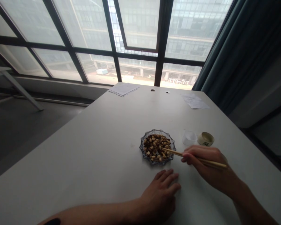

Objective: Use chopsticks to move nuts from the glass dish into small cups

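My right hand (204,162) is closed around a pair of wooden chopsticks (213,163). Their tips reach into a scalloped glass dish (142,152), among mixed nuts (155,142) that look like pistachios and darker seeds. Whether the tips pinch a nut is too small to tell. In front of the dish, my left hand (160,193) lies on the table with its fingers stretched out, holding nothing. Just beyond my right hand stand a small clear plastic cup (189,137) and a small cream-coloured bowl (206,139) with a dark mark.
All this rests on a long white table (84,150). Papers (123,89) lie at its far left corner, and another sheet (194,101) lies at the far right. Two round holes pierce the far end. Windows and a dark blue curtain (227,47) stand beyond.
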The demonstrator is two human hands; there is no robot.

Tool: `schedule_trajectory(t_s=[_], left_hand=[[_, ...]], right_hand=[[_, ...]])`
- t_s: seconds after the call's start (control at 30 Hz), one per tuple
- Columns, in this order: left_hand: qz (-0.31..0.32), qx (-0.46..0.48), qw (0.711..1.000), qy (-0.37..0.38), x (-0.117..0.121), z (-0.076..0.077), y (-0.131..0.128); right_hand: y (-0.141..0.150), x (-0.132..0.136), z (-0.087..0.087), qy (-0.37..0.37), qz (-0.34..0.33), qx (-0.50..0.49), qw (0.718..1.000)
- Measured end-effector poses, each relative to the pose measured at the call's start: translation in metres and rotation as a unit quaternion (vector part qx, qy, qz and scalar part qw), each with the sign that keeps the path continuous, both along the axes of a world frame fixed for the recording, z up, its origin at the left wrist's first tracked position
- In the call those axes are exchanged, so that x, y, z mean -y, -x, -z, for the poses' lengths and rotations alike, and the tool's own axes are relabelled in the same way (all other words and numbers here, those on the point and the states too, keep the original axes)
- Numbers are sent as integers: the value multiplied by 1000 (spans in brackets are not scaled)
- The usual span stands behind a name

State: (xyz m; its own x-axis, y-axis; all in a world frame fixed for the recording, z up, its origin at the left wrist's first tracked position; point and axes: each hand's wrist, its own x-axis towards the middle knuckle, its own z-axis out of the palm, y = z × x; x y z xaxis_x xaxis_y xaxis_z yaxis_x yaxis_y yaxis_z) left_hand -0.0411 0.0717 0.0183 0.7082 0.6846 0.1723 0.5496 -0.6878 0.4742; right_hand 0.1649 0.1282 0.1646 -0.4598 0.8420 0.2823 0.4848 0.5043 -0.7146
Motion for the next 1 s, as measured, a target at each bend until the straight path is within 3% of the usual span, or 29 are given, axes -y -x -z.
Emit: schedule_trajectory(t_s=[0.17,0.5,0.73,1.0], left_hand=[[1,-4,1000,-1,-1,0,0],[1,-2,1000,-1,-1,2,0],[3,-1,1000,-5,-1,4,-1],[4,1,1000,-9,-1,2,0]], right_hand=[[-4,1,-6,22,14,-3,1000],[20,-18,36,164,58,-57,983],[21,-14,39,151,71,-53,985],[24,-14,36,113,41,-41,992]])
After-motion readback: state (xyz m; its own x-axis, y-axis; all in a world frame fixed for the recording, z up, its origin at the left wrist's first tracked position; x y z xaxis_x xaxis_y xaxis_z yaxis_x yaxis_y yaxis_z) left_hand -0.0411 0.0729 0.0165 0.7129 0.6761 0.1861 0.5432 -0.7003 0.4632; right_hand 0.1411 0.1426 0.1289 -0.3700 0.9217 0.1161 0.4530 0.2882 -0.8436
